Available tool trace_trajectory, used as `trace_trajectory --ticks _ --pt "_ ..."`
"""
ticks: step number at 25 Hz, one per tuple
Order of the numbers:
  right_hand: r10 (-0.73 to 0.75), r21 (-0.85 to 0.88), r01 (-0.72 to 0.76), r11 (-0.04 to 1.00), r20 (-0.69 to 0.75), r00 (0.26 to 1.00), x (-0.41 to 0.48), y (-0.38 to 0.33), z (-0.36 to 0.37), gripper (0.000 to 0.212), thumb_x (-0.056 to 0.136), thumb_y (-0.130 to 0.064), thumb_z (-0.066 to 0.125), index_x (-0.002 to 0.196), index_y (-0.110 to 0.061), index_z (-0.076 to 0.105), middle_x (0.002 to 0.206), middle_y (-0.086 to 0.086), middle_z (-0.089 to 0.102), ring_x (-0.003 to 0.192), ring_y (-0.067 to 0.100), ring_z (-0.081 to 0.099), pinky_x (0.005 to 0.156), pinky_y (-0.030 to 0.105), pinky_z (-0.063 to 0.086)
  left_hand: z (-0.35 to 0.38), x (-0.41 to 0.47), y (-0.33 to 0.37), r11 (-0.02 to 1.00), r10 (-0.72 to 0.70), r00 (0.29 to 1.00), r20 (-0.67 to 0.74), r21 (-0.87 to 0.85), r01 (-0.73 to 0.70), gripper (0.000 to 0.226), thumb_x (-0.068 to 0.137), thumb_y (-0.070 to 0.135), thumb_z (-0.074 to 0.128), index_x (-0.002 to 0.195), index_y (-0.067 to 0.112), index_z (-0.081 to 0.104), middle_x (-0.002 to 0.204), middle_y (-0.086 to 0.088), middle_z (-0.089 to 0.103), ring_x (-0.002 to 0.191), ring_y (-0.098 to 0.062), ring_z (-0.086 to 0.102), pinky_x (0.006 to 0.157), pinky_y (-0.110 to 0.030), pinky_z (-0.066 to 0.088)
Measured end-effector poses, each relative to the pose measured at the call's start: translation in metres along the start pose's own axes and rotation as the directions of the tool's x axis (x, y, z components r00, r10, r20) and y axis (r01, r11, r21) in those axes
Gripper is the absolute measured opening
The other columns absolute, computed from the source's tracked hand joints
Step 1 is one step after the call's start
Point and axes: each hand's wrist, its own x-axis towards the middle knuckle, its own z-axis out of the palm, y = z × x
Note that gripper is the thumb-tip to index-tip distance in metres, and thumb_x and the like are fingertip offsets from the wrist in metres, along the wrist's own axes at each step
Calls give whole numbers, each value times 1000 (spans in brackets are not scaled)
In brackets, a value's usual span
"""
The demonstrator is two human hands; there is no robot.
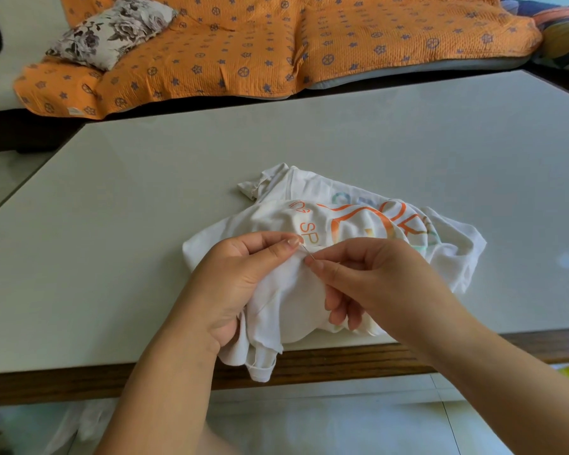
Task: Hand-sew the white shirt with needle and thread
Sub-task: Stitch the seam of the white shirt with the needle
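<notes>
The white shirt (454, 247) lies bunched at the near edge of the table (309, 142), where the left hand (240, 277) grips a fold to keep it tight while the right hand (372, 277) pinches the needle (306, 250) at this fold, probably to push it through

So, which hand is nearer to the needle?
Right: the right hand pinches the needle between its fingers. The left hand grips the white shirt just beside the needle's tip.
</notes>
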Motion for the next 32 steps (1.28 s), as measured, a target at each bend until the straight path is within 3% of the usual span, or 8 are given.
trace_trajectory --ticks 7,15,21,26,32 --pt "6 -47 -7 999 -14 1000 1 -2 2 11 90 -19 66 83 -14 72 50 2 62 41 12 57 41 19 44 0 0 0 1000 1 1000 3 12 -1 28 55 32 79 79 18 79 90 -9 77 86 -18 72 84 -35 54" --pt "12 -84 -17 996 -56 998 -1 -3 3 14 93 -20 63 81 -16 70 50 0 63 38 8 54 40 16 42 3 -3 1 999 34 999 18 39 -35 21 57 29 76 76 20 80 86 -5 78 81 -12 73 71 -21 57" --pt "7 -99 -18 995 -107 994 0 -1 6 16 95 -22 59 83 -15 66 55 1 67 39 9 55 41 17 44 7 -4 -3 986 100 995 26 130 -103 22 64 29 77 84 20 80 92 -2 78 93 -12 73 86 -27 51" --pt "-1 -48 -5 999 -116 993 1 1 4 14 95 -22 60 87 -13 66 57 1 68 38 6 55 42 16 43 8 -3 -5 987 96 995 30 127 -99 40 65 29 76 102 17 71 98 -3 77 99 -12 72 100 -35 49" --pt "-15 19 17 1000 -112 994 3 4 4 12 93 -21 62 87 -11 66 61 5 70 49 17 63 47 22 50 10 -2 -6 989 76 997 30 128 -79 30 65 34 75 92 19 79 97 -1 77 100 -13 71 101 -36 49"
